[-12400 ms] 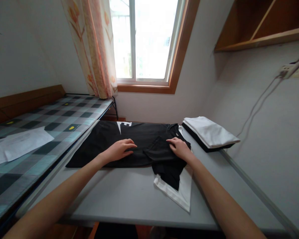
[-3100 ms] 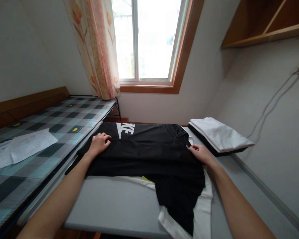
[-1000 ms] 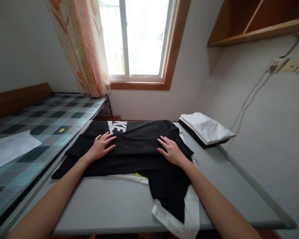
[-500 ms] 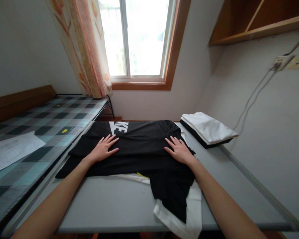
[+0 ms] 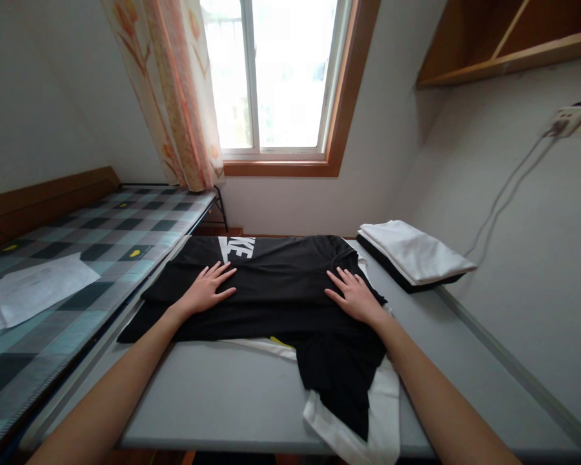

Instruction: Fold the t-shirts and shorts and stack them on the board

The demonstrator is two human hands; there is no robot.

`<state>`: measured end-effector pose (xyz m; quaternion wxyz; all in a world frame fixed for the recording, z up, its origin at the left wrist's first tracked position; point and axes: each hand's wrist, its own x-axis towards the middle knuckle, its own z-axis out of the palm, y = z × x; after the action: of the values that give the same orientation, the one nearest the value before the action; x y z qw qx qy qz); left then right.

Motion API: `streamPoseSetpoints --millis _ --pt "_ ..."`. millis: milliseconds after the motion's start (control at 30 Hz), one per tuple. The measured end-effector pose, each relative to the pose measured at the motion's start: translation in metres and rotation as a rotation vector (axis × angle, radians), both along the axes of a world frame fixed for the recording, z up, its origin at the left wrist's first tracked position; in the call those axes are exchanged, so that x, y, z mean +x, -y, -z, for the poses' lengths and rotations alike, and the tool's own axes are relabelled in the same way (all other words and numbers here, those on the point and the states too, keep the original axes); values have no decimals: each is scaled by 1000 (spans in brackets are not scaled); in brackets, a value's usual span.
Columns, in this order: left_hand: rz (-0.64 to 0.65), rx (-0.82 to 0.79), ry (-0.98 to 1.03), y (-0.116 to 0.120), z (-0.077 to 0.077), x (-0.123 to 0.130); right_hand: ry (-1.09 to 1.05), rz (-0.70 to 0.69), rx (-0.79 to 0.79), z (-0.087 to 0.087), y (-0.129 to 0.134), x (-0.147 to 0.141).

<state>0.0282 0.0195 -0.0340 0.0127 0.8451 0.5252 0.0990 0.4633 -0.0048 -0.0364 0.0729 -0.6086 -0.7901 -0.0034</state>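
A black T-shirt (image 5: 281, 290) with white lettering near its far left edge lies spread sideways, one sleeve hanging toward me at the right. Beneath it a white garment (image 5: 385, 400) shows along the near edge and under that sleeve, with a bit of yellow on it. My left hand (image 5: 207, 289) rests flat on the left part of the black shirt, fingers spread. Near the collar end, my right hand (image 5: 353, 294) lies on the same shirt, palm down with its fingers apart. Neither hand grips the cloth.
The grey table (image 5: 213, 400) carries a folded stack, a white cloth (image 5: 416, 252) over black cloth, at the back right. A bed with a checked cover (image 5: 77, 232) and paper sheets (image 5: 43, 290) stands left. A cable (image 5: 503, 181) hangs on the right wall below a wooden shelf (image 5: 494, 64).
The whole view has shifted slightly, so everything sits a little farther right. Both hands stay in about the same places on the black shirt.
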Motion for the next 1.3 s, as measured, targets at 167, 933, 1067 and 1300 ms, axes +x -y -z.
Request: streamPoseSetpoints --millis 167,933,1067,1300 --pt "1 13 6 -1 2 -1 -7 -5 5 1 0 0" --pt "-4 -5 4 0 0 0 -157 -52 67 2 -2 5" --pt "-6 -10 6 0 -1 0 -385 27 277 -11 -4 26" --pt "-2 5 11 -1 2 -1 -478 338 224 -3 -13 66"
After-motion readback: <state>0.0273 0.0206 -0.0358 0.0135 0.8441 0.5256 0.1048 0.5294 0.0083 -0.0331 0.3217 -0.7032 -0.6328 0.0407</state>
